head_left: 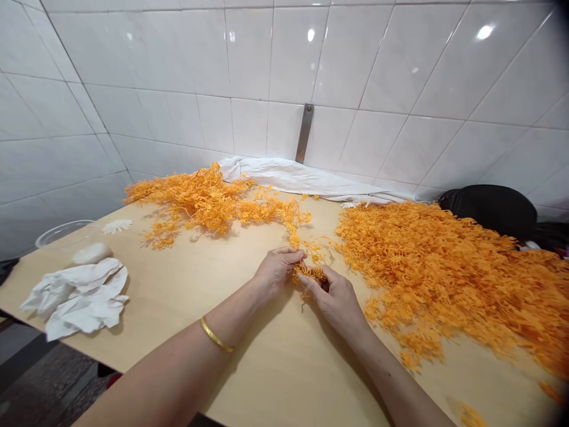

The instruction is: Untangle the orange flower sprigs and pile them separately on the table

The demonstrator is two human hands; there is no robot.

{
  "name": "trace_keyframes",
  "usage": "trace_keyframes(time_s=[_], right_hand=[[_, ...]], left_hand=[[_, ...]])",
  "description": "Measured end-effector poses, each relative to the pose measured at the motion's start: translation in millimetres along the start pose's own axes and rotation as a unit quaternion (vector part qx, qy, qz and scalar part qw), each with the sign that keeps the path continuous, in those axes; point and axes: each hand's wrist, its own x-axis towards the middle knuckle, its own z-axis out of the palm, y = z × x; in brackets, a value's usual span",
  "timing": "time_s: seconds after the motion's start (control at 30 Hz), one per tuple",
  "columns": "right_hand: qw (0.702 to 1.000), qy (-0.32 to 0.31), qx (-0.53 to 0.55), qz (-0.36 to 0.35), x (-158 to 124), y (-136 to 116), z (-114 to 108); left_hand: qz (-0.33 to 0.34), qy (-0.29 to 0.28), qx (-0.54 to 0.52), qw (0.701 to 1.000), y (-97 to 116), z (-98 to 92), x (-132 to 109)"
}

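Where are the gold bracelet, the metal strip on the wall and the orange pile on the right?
Gold bracelet (210, 334), head view: middle of its visible band.
Metal strip (304, 133), head view: midway along its length.
Orange pile (453, 276), head view: middle of its top surface.

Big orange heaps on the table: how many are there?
2: the left heap, beside the white cloth, and the larger right heap, in front of the black item.
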Motion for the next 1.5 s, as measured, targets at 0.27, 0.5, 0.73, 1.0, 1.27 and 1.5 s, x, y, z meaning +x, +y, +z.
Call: trace_keyframes(time_s=[0.27,0.5,0.73,1.0,1.27,1.5], right_hand=[[0.999,0.002,-0.012,-0.043,-0.3,-4.3,1.1],[0.987,-0.042,-0.048,-0.146,-34.5,-46.1,-35.1],[0.925,0.11,-0.362,-0.026,-29.0,25.4,-97.2],[0.929,0.121,-0.347,0.037,-55.6,33.8,-112.2],[0.987,0.034,-0.14,-0.07,-31.0,-9.7,-55.8],[0.975,-0.011,-0.204,-0.092,2.5,-18.3,-8.9]], left_hand=[[0.023,0.026,0.025,0.999,-0.2,5.1,-0.2],[0.073,0.08,0.039,0.993,-3.3,6.4,6.6],[0.074,0.086,0.018,0.993,5.7,2.3,0.9],[0.092,0.095,0.055,0.99,17.9,-5.5,-0.5],[0.087,0.052,0.067,0.993,-2.7,2.7,-3.7],[0.087,0.033,0.085,0.992,-1.3,3.8,-3.7]])
